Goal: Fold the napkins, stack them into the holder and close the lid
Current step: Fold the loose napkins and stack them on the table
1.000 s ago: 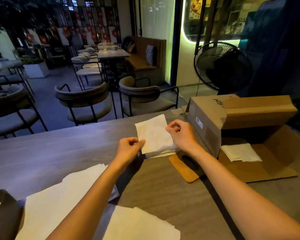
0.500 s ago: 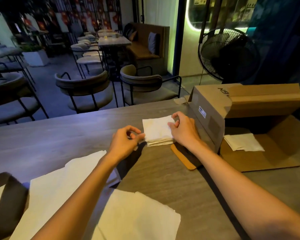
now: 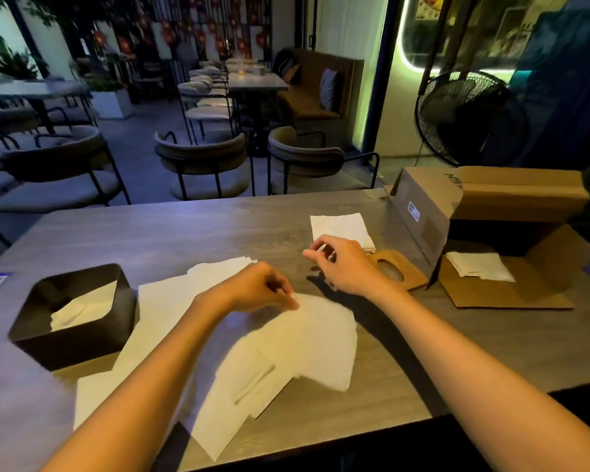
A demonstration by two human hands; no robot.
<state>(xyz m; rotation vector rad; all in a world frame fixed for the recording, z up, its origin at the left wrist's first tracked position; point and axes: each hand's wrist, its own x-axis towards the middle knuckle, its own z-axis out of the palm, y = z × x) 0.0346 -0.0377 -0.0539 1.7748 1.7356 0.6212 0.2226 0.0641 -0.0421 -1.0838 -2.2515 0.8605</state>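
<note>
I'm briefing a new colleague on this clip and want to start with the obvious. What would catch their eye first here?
Probably the spread of unfolded napkins fanned across the near middle of the table, with the left hand pinching the edge of the top sheet. Left of them sits the black holder, lid off, with a napkin inside. Farther back, a folded stack lies just beyond the right hand, beside an open cardboard box.

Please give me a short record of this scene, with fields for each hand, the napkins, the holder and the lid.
left hand: pinches corner of an unfolded napkin
right hand: fingers curled, holds nothing visible, above the table
folded stack: on table beyond right hand
holder: black, open, one napkin inside
lid: wooden, with oval hole, flat on table, partly under the right wrist
cardboard box: open, napkins inside
</note>
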